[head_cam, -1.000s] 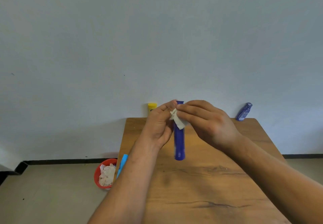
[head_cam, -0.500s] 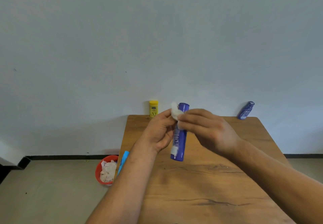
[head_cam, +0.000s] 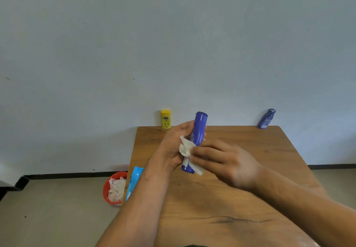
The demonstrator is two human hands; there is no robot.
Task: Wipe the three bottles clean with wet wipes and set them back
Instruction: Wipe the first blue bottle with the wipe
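Note:
My left hand (head_cam: 171,146) grips a tall blue bottle (head_cam: 198,129) above the wooden table (head_cam: 221,198), tilted slightly with its cap end toward the wall. My right hand (head_cam: 221,162) pinches a crumpled white wet wipe (head_cam: 185,147) against the bottle's lower half; the wipe's end hangs past the bottle's bottom. A small yellow bottle (head_cam: 165,119) stands at the table's far left edge against the wall. A dark blue bottle (head_cam: 266,119) leans at the far right corner.
A blue wet wipe pack (head_cam: 134,181) lies at the table's left edge, partly behind my left forearm. On the floor to the left stands a red bin (head_cam: 107,187) holding several used wipes. A pale wall rises behind the table.
The wipe in my right hand has slid from the bottle's top down to its lower half. The bottle has turned, showing its white label, and tilted.

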